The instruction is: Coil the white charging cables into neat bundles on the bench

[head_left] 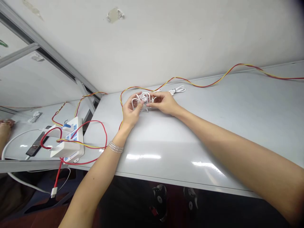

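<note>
A loosely coiled white cable [145,98] is held between my two hands, just above the grey shelf [180,139] near the wall. My left hand [132,110] closes its thumb and fingers on the left side of the coil. From the right, my right hand [164,103] pinches the cable near a white connector end. Its fingertips partly cover what they grip. Just behind my right hand lies a bundled white cable [178,90] with a dark tie. Part of this bundle is hidden by the hand.
A white power strip [79,142] with plugged-in chargers and a red cable [106,139] sits at the left. Red-and-yellow twisted wire [206,85] runs along the wall. A black phone [38,144] lies farther left, with another person's hand [6,123] at the edge.
</note>
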A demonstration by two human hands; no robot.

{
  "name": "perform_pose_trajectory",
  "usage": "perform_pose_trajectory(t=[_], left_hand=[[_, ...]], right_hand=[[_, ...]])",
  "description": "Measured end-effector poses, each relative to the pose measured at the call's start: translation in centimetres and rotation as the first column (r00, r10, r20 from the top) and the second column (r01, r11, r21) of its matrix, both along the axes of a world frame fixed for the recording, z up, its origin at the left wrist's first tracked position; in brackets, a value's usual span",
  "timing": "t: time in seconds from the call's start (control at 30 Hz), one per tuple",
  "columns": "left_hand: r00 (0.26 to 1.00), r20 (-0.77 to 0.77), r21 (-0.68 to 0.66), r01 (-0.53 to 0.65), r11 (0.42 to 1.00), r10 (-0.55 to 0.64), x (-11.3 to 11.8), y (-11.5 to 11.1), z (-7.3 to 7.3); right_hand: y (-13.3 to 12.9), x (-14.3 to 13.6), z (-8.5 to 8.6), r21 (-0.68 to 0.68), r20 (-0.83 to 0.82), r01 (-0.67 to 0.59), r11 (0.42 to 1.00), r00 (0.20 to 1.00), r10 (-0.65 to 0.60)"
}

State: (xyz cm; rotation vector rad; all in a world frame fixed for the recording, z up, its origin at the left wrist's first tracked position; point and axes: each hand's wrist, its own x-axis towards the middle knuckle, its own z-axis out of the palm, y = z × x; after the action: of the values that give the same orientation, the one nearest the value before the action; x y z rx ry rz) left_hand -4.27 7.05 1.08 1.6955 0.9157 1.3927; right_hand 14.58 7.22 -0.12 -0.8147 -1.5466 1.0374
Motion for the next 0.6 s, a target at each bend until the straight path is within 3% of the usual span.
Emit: perform_pose_trajectory(t=[0.2, 0.37, 0.6], left_hand=[[0.999, -0.010, -0.041, 0.033, 0.999, -0.033, -0.04, 0.07, -0.18], [1.000, 0.001, -0.029, -0.010, 1.000, 0.010, -0.03, 0.03, -0.18], [1.000, 0.020, -0.069, 0.010, 0.998, -0.008, -0.02, -0.09, -0.20]], right_hand=[[-0.20, -0.20, -0.02, 0.109, 0.149, 0.040, 0.993, 0.987, -0.056], [-0.47, -0.38, 0.07, 0.245, 0.284, 0.079, 0.966, 0.947, -0.150], [-0.91, -0.39, 0.45, 0.168, 0.390, 0.045, 0.985, 0.915, -0.109]])
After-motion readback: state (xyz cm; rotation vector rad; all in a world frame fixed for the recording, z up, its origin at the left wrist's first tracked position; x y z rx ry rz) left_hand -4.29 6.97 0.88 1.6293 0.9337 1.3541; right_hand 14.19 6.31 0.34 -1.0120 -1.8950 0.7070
